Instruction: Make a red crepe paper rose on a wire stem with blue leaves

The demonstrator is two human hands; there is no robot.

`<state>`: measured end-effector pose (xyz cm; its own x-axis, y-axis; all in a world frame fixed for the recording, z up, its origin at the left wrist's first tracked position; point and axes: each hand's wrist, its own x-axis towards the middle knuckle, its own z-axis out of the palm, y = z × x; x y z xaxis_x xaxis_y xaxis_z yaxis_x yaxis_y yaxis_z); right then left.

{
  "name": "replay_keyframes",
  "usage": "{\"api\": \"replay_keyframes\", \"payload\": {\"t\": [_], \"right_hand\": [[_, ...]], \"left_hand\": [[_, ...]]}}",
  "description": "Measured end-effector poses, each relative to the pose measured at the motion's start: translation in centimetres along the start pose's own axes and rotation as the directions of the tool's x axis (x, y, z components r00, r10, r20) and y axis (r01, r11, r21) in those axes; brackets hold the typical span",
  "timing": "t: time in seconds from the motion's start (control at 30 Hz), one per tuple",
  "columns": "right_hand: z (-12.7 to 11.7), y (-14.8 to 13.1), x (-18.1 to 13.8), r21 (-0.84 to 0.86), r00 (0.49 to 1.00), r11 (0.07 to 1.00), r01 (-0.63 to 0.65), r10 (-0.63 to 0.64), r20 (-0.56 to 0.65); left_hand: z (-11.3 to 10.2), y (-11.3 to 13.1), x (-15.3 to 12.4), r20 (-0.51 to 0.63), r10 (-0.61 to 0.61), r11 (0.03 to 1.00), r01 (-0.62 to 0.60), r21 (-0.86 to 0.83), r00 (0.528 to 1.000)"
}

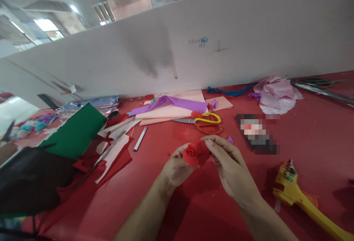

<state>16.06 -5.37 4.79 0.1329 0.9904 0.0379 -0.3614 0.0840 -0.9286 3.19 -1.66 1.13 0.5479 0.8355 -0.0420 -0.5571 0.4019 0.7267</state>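
A red fabric or paper rose with a spiral centre is held between both hands above the red table. My left hand grips it from below and the left, fingers closed around its base. My right hand pinches the outer petal on the right side between thumb and fingers. Just beyond the hands lie scissors with one yellow and one orange handle. A yellow glue gun rests on the table to the right of my right hand.
White partition along the back. Purple strip over peach sheets; white marker nearby. Green sheet, scraps and a long thin metallic object at left. Pixelated dark item, pink crumpled sheet at right. Someone's hand at far left.
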Motion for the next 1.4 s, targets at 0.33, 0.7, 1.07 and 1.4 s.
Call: {"api": "replay_keyframes", "payload": {"t": [0.33,0.7,1.07,1.4], "right_hand": [[0.6,0.7,0.1,-0.192,0.992,0.981,-0.006,0.03,0.123],[1.1,0.4,-0.4,-0.318,0.992,0.942,0.11,-0.083,0.098],[1.6,0.7,-0.9,-0.43,0.979,0.881,0.198,-0.197,0.046],[0.2,0.5,-0.6,-0.113,0.985,0.988,0.108,-0.091,0.146]], "left_hand": [[-0.3,0.3,0.0,-0.191,0.027,0.992,-0.05,-0.116,0.981],[-0.5,0.4,0.0,-0.164,0.057,0.998,-0.063,-0.031,0.985],[-0.8,-0.1,0.5,-0.163,0.129,0.991,-0.133,-0.016,0.978],[-0.8,0.6,0.1,-0.037,0.061,0.998,-0.059,0.037,0.997]]}}
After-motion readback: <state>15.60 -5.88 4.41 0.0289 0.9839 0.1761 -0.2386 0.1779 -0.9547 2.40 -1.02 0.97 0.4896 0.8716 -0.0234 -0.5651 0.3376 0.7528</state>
